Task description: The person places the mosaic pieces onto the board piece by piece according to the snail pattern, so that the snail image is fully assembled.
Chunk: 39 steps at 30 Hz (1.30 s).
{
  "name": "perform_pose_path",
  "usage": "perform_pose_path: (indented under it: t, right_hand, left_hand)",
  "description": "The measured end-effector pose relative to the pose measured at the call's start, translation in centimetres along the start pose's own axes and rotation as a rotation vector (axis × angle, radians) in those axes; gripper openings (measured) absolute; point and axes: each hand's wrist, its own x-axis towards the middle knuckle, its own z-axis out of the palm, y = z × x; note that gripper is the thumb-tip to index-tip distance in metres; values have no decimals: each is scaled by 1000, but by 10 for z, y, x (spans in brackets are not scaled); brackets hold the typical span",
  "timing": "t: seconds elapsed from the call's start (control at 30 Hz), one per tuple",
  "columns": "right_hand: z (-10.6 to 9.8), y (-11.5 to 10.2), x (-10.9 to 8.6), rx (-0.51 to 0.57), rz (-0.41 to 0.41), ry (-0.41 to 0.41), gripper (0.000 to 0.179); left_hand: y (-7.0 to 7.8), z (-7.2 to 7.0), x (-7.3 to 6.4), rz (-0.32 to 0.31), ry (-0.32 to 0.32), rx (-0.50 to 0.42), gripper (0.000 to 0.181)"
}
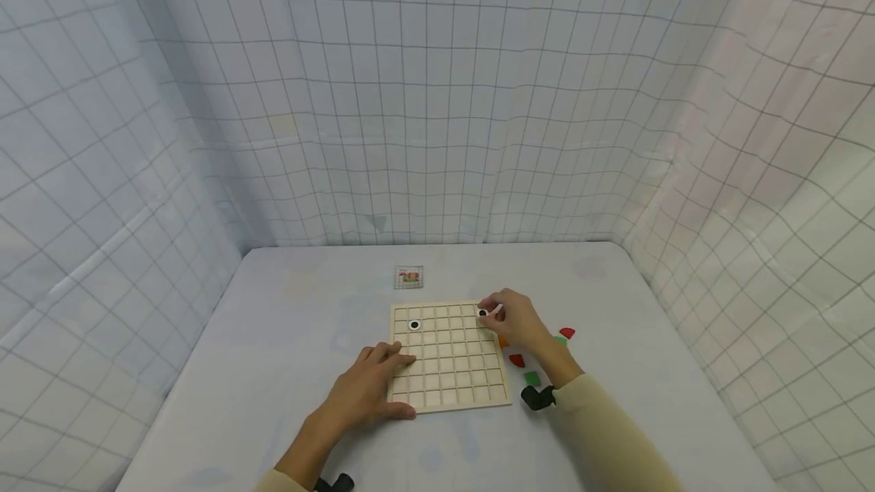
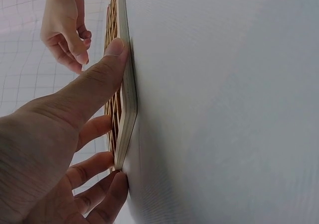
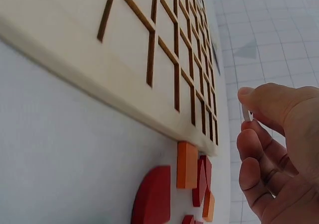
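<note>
From my remote seat I see the left hand spread along the edges of the board, presumably steadying it. Well apart from it, the right hand pinches a white disc by its rim, likely leaving its face clear. Ahead of the left hand another disc sits on the board. Red and green blocks lie near the right wrist, probably for easy reach; a picture card lies beyond both hands.

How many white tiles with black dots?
2: one white tile with a black dot on the pale wooden grid board near its far-left corner, a second tile pinched in the right hand. Others may be hidden.
</note>
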Motion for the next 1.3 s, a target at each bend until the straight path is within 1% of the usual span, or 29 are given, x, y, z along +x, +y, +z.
perform_pose_path:
  t: [0.2,0.33,0.53,0.63,0.8,1.1,1.3]
  right_hand:
    - [14,-17,9,-11,-95,-13,20]
    - [25,-27,13,1,-122,-29,19]
    - [42,-39,21,4,-68,-77,15]
    - [49,-42,26,19,-43,-101,13]
    - [56,-45,31,24,-31,-126,11]
    - [61,-47,35,6,-21,-115,6]
    - [65,-46,34,0,-68,-85,5]
  left_hand:
    - [0,0,0,-12,-1,1,95]
    - [1,0,-1,-12,4,0,94]
    - [-1,1,-2,6,3,1,94]
    - [-1,1,-2,16,11,5,94]
    - [-1,-1,-1,29,14,9,95]
    - [3,-1,0,13,13,18,94]
    - [2,-2,-4,40,14,6,93]
